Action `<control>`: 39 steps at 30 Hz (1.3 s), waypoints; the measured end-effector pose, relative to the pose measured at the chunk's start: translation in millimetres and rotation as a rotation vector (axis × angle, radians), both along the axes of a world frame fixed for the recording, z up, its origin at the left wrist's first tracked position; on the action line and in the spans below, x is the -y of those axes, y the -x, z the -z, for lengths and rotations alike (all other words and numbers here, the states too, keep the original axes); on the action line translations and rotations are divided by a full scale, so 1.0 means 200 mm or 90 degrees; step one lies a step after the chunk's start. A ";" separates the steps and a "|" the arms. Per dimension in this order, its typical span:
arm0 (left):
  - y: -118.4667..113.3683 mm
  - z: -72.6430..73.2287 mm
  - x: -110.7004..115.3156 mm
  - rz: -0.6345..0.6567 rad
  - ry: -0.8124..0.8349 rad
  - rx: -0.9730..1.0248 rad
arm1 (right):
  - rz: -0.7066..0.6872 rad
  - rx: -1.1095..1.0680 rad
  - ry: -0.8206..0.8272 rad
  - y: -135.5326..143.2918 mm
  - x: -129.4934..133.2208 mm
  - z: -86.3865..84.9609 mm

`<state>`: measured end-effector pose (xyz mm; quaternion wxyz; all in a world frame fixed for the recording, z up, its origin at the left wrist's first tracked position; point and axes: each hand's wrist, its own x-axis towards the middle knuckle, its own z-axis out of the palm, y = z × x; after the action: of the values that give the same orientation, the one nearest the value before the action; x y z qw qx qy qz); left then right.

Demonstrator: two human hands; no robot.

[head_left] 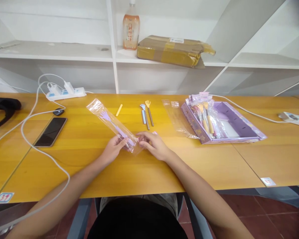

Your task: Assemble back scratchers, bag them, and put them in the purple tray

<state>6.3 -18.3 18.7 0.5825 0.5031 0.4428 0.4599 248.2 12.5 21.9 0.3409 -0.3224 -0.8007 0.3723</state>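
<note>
A purple back scratcher [119, 130] with a small claw-shaped head lies inside a clear plastic bag [96, 105]. My left hand [115, 147] is closed around the bag near the scratcher's handle end, thumb on top. At that same lower end, my right hand [153, 144] pinches the edge of the bag between thumb and fingers. Beyond my hands, a blue back scratcher head on a metal rod [146, 119] and a yellow one on a metal rod [149, 111] rest on the table. Beside them lie a blue handle [143, 117] and a yellow handle [119, 110].
A purple cardboard tray [244, 114] holds bagged yellow back scratchers [206, 118]. Clear plastic bags [178, 121] lie left of it. At left are a phone [51, 132], a power strip [66, 94] and a white cable [53, 159]. A taped carton [170, 51] and bottle [131, 30] stand on the shelf.
</note>
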 end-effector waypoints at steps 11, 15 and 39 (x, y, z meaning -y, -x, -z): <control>0.02 -0.01 -0.01 -0.015 0.008 0.004 | -0.073 -0.058 -0.098 -0.01 0.02 -0.03; 0.01 0.00 0.01 0.097 -0.016 -0.074 | -0.057 -0.085 -0.113 0.01 0.03 -0.04; -0.02 0.05 0.02 0.170 0.006 -0.007 | -0.077 -0.175 0.412 0.06 0.00 0.04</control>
<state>9.5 -22.6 9.4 0.6384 0.5573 0.3773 0.3735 235.3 12.2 13.9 0.3030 -0.3127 -0.6055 0.6662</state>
